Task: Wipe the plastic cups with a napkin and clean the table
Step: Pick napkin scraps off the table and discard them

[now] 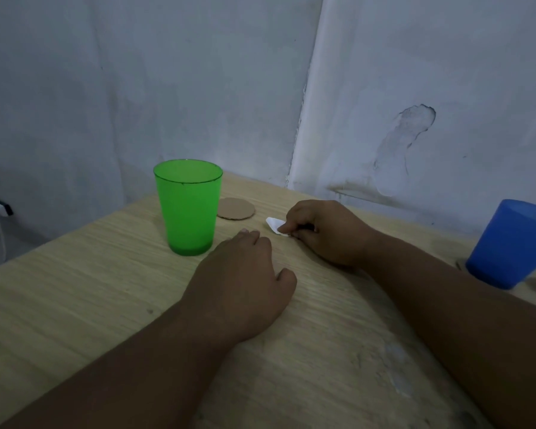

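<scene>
At centre frame, the fingers [287,226] of the right hand [322,233] are curled and pinch a small folded white napkin [274,226] that lies against the tabletop [75,305]. Just below and to the left, the left hand [240,274] rests palm down with its fingers relaxed, holding nothing, its tips close to the foot of the green cup [188,209].

The napkin looks light, soft and easy to tear, so it is best bunched into a pad between thumb and fingers. The green cup stands upright left of centre, with a round cardboard coaster [235,209] just behind it. The blue cup [511,243] stands upright at the right edge of the frame, well apart. Both cups look light, stiff and smooth, and likely tip easily. They are best gripped round the wall at mid-height while the napkin wipes.
</scene>
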A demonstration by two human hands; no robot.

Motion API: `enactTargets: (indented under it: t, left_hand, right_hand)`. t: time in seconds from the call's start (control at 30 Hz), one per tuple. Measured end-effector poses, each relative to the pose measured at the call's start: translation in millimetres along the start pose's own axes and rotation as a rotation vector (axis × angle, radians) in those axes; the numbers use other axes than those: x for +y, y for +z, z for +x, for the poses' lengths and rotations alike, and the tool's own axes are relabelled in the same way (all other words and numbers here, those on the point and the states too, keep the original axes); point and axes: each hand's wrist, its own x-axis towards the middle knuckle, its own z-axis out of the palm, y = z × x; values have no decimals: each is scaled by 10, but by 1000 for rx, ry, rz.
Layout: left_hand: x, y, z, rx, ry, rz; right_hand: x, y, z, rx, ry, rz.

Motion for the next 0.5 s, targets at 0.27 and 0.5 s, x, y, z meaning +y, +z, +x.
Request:
enactTargets:
  t: [0.27, 0.5]
  left_hand:
    - [-8, -7, -8, 1, 8, -5]
    - [-10, -12, -3, -10, 1, -13]
  right_hand:
    - [66, -154, -157, -74, 137, 118]
    - [312, -90, 79, 142, 413, 23]
